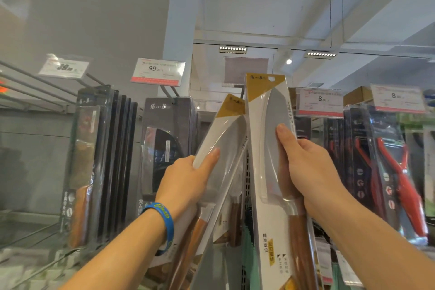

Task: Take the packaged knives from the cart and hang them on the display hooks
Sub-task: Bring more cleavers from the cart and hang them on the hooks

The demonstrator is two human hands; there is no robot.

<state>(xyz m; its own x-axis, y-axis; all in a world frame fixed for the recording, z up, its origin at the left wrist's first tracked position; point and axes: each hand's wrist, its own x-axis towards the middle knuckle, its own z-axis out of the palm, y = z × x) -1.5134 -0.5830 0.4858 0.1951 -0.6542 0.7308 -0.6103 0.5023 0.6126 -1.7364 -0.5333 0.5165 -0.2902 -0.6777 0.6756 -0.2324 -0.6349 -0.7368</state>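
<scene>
Up by the display hook (240,91), where the left hand (188,179) grips one packaged knife (226,139) leaning toward the upright pack (268,110) clutched in the right hand (303,165), I'd worry the hang hole (271,78) misses the hook tip and a slick pack slides free.

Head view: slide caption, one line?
Left hand holds a tilted knife pack, right hand an upright knife pack, among hanging dark packs and red-handled tools.
</scene>
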